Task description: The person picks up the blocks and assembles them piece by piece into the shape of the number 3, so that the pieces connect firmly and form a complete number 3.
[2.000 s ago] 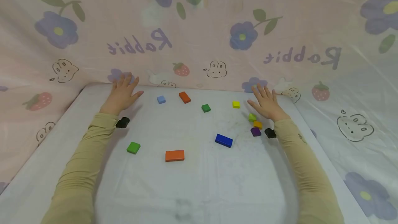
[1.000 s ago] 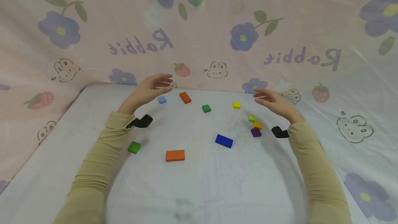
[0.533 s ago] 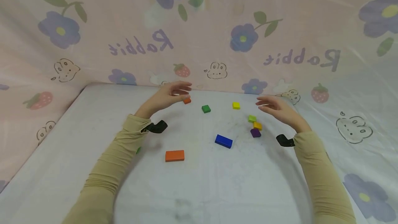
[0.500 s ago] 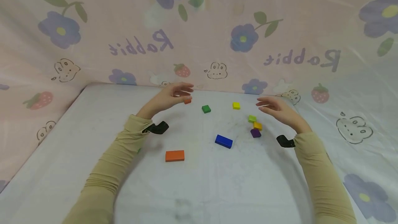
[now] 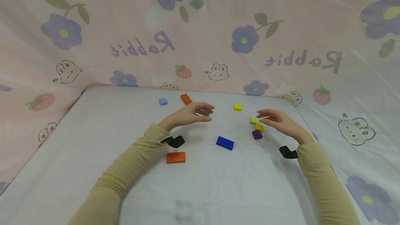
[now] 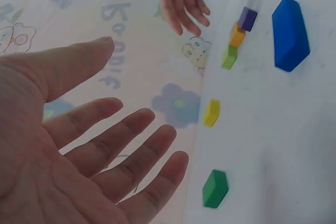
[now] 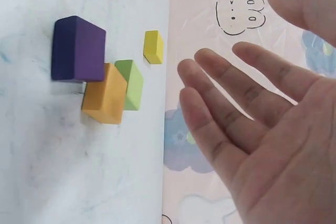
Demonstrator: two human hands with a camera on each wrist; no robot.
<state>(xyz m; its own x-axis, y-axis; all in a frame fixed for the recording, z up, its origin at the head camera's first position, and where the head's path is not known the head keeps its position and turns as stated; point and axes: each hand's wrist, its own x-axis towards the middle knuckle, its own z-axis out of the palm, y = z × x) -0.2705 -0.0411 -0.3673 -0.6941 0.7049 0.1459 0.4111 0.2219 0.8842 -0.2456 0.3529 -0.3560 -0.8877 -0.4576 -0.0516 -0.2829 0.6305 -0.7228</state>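
In the head view my left hand [image 5: 187, 114] hovers over the table's middle with relaxed fingers, holding nothing and partly covering the dark green block [image 5: 208, 111]. The left wrist view shows its palm [image 6: 94, 150] and spread fingers, with the green block [image 6: 215, 188] beyond them. My right hand [image 5: 279, 122], also holding nothing, hangs beside the lime block [image 5: 253, 120], the yellow-orange block [image 5: 259, 127] and the purple block [image 5: 257, 134]. In the right wrist view those blocks stand close together left of my right hand [image 7: 262, 124].
A dark blue block [image 5: 225, 143] and an orange block [image 5: 176, 157] lie toward the front. Farther back are a light blue block [image 5: 163, 101], a red-orange block [image 5: 186, 99] and a yellow block [image 5: 238, 107]. A patterned curtain [image 5: 193, 27] rises behind the white table [image 5: 203, 190].
My left hand has moved right and nearer, uncovering the light blue block; its sleeve now hides the bright green block at the left. My right hand has come slightly nearer. The visible blocks have not moved.
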